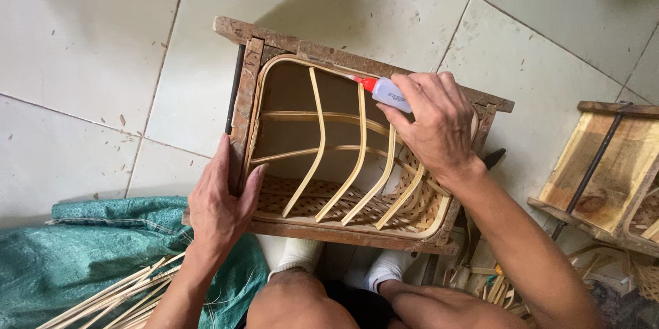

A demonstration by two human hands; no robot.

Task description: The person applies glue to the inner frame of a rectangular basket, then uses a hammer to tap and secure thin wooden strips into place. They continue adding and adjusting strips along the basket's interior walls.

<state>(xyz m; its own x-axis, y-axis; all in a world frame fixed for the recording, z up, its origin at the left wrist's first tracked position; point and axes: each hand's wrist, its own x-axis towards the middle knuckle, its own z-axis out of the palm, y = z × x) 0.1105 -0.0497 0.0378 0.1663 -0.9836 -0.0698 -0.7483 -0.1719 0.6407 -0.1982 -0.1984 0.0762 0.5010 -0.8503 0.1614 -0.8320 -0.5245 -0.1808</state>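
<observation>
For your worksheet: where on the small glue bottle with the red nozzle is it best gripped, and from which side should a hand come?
Probably the pale body of the glue bottle, from behind and above, as the right hand does. Its red nozzle points at the frame's top rim and should stay free.

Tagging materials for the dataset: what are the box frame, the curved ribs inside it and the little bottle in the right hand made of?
Box frame: rough, unfinished wood, seemingly; worn, stained grain and chipped edges.
Curved ribs: pale, smooth split strips, probably bamboo or rattan; bent without cracking, over a woven mat of similar strips.
Bottle, in the right hand: likely translucent plastic with a red nozzle. The left hand steadies the frame.
</observation>
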